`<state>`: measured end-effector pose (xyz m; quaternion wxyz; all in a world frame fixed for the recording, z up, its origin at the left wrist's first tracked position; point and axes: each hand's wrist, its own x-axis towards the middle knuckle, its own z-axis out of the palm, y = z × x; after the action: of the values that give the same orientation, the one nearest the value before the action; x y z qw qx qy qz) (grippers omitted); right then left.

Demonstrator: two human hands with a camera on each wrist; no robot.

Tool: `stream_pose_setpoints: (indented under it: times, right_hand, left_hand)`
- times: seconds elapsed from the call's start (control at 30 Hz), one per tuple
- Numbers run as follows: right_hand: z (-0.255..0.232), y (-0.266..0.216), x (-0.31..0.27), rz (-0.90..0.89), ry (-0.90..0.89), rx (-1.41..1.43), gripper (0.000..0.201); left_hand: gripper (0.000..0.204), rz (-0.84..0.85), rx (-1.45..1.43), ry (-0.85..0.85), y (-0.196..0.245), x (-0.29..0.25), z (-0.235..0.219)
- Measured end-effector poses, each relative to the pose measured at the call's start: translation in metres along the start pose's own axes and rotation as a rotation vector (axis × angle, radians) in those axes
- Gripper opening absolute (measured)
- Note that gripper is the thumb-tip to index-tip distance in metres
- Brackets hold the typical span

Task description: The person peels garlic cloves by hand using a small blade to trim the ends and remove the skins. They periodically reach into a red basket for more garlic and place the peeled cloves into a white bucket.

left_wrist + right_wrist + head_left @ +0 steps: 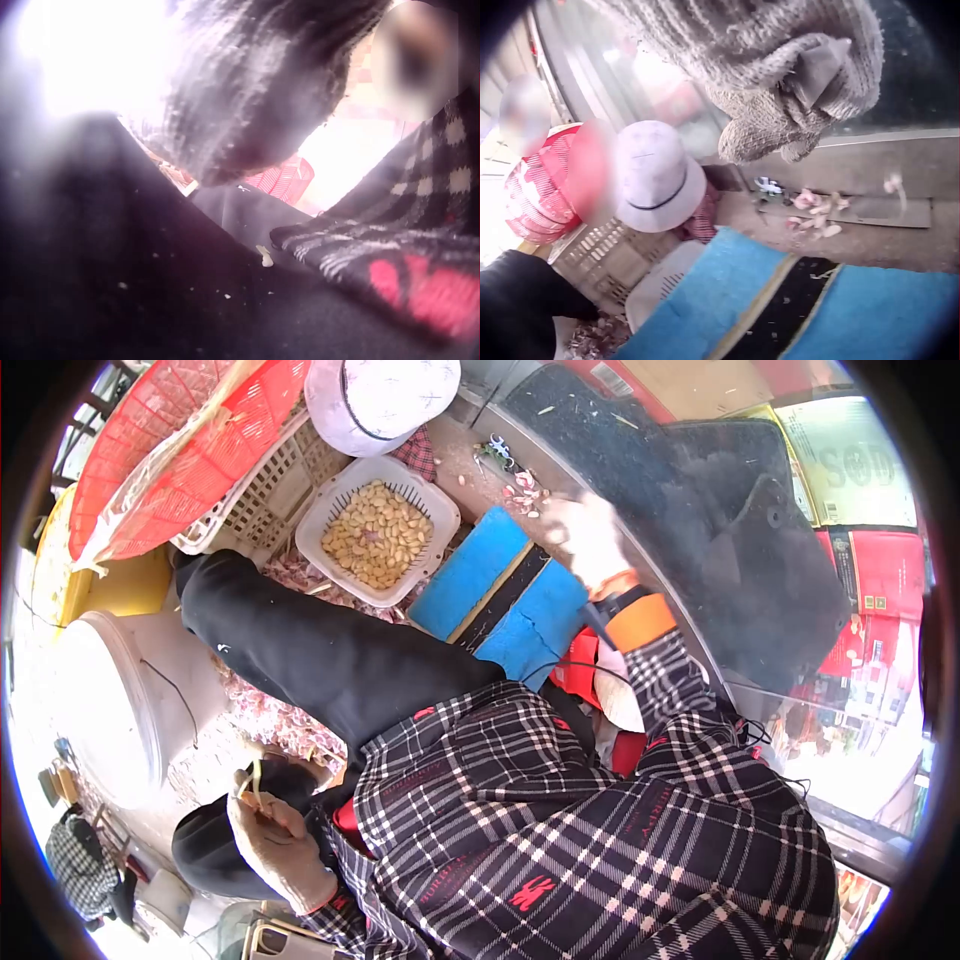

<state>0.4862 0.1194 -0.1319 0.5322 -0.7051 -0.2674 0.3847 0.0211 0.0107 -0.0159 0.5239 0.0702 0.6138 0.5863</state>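
In the head view my gloved left hand (275, 843) is raised at the lower left, pinching a thin pale strip (257, 776) between thumb and fingers. Only the knitted glove (247, 90) shows in the left wrist view. My gloved right hand (588, 542) hovers past the far end of a blue pad with a black band (470, 555). Its fingers curl round a small grey, flat, pointed piece (821, 71). Under that hand, pink and white garlic bits (817, 210) lie along the ledge. Peeled garlic cloves (375, 535) fill a white basket (310, 540).
A pale hat-shaped item (350, 420) stands behind the basket, beside a beige crate (265, 490) and red mesh baskets (150, 440). Garlic skins (270, 710) cover the floor around my leg. A white bucket (100, 700) is at left; a glass panel (700, 530) runs along the right.
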Motion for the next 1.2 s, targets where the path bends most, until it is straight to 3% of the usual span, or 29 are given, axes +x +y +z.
stream_pose_setpoints:
  times: [0.03,0.07,0.13,0.2,0.23,0.27,0.3,0.33,0.4,0.5,0.67,0.73,0.77,0.87,0.9,0.93,1.03,1.1,1.13,1.17,1.2]
  right_hand:
    - [0.045,-0.058,-0.036,0.095,-0.148,-0.105,0.016]
    - [0.074,-0.065,-0.059,-0.031,-0.4,-0.009,0.022]
    - [0.144,-0.093,-0.118,0.077,-0.701,0.031,0.02]
    - [0.196,-0.105,-0.167,-0.091,-0.891,-0.205,0.023]
    - [0.225,-0.09,-0.194,-0.319,-0.877,-0.1,0.021]
    - [0.238,-0.1,-0.212,-0.316,-1.041,-0.247,0.036]
    - [0.252,-0.095,-0.232,-0.353,-1.062,-0.299,0.037]
    - [0.261,-0.094,-0.237,-0.507,-1.187,-0.158,0.033]
    - [0.259,-0.096,-0.253,-0.383,-1.293,-0.337,0.027]
    - [0.265,-0.079,-0.263,-0.288,-1.199,-0.182,0.021]
    - [0.278,-0.066,-0.275,-0.206,-1.165,-0.211,0.018]
    - [0.282,-0.06,-0.279,-0.272,-1.184,-0.242,0.018]
    - [0.294,-0.038,-0.291,-0.345,-1.084,-0.192,0.019]
    - [0.29,-0.054,-0.283,-0.248,-1.192,-0.277,0.02]
    - [0.284,-0.068,-0.277,-0.117,-1.205,-0.235,0.02]
    - [0.288,-0.066,-0.278,-0.118,-1.208,-0.236,0.02]
    - [0.297,-0.047,-0.283,-0.199,-1.231,-0.361,0.018]
    - [0.295,-0.047,-0.281,-0.153,-1.137,-0.214,0.007]
    - [0.29,-0.055,-0.275,0.074,-1.217,-0.219,0.005]
    - [0.303,-0.019,-0.298,-0.216,-0.85,-0.13,0.016]
    - [0.287,-0.009,-0.266,-0.754,-1.173,-0.21,0.015]
  left_hand:
    - [0.029,0.065,0.136,-0.016,-0.001,-0.003,0.002]
    - [0.029,0.129,0.272,-0.033,-0.001,-0.006,0.003]
    - [0.024,0.186,0.297,-0.042,-0.001,-0.006,0.006]
    - [0.019,0.302,0.406,0.085,0.0,-0.007,0.01]
    - [0.02,0.314,0.435,0.096,0.002,-0.011,0.009]
    - [0.02,0.315,0.429,0.099,-0.001,-0.009,0.006]
    - [0.022,0.434,0.499,0.163,-0.005,-0.007,0.003]
    - [0.024,0.551,0.571,0.228,-0.006,-0.007,0.005]
    - [0.029,0.553,0.649,0.195,-0.001,-0.015,0.004]
    - [0.03,0.401,0.548,0.241,-0.003,-0.013,0.001]
    - [0.029,0.483,0.606,0.325,-0.007,-0.009,0.001]
    - [0.027,0.564,0.619,0.208,-0.01,-0.008,0.0]
    - [0.027,0.589,0.787,0.201,-0.009,-0.006,-0.006]
    - [0.027,0.303,1.167,0.151,-0.06,0.078,-0.154]
    - [0.024,0.487,0.76,0.224,-0.031,0.019,-0.053]
    - [0.024,0.487,0.758,0.227,-0.024,0.008,-0.028]
    - [0.026,0.536,0.663,0.368,-0.013,-0.002,0.001]
    - [0.026,0.504,0.61,0.416,-0.009,-0.003,0.014]
    - [0.024,0.502,0.684,0.432,-0.005,-0.004,0.015]
    - [0.022,0.924,1.21,0.315,-0.008,0.0,0.002]
    - [0.022,0.526,0.778,0.307,-0.003,-0.011,0.017]
